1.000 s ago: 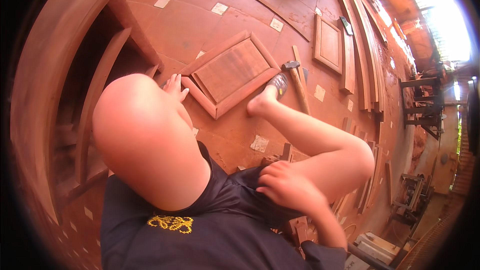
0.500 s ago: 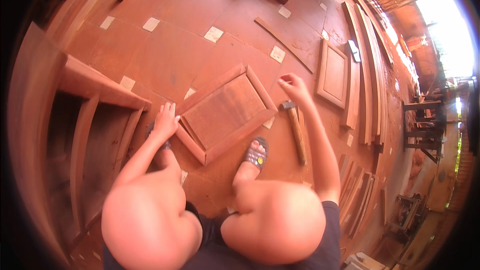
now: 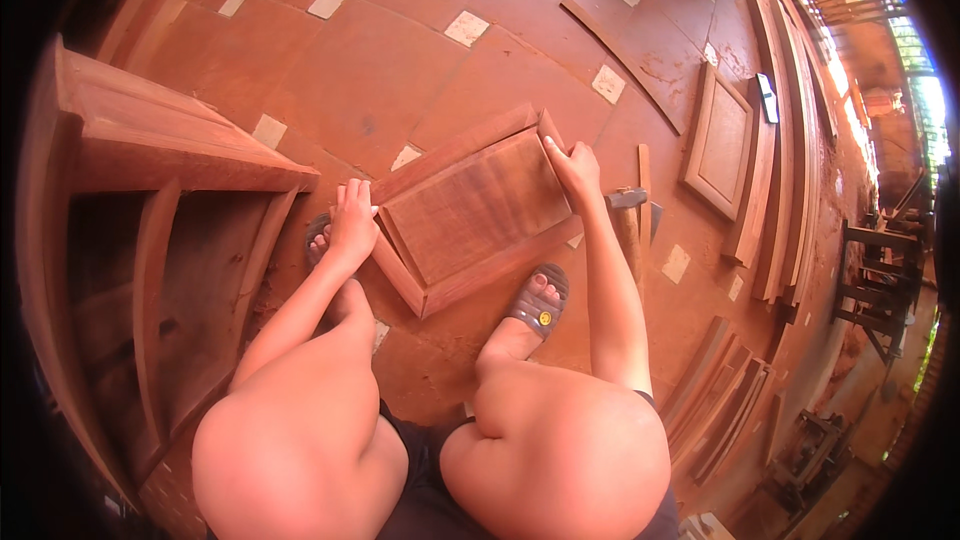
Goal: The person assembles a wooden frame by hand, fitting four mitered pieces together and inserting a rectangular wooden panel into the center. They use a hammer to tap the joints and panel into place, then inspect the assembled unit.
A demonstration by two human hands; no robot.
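Note:
A reddish wooden panel door (image 3: 470,208) with a raised middle panel lies flat on the tiled floor in front of my knees. My left hand (image 3: 352,224) grips its near left corner, fingers over the frame edge. My right hand (image 3: 574,169) presses on the far right corner of the frame. My right foot in a sandal (image 3: 537,302) stands just below the panel's lower edge. My left foot (image 3: 320,237) shows beside my left hand.
A hammer (image 3: 628,218) lies on the floor right of my right hand. A wooden cabinet frame (image 3: 150,200) stands at the left. A second panel door (image 3: 720,140), long planks (image 3: 790,120) and stacked strips (image 3: 720,390) lie to the right.
My head has tipped down and the view shifted, so both knees now sit lower in the picture. Both hands stay on the panel's corners; my right hand has moved onto the frame.

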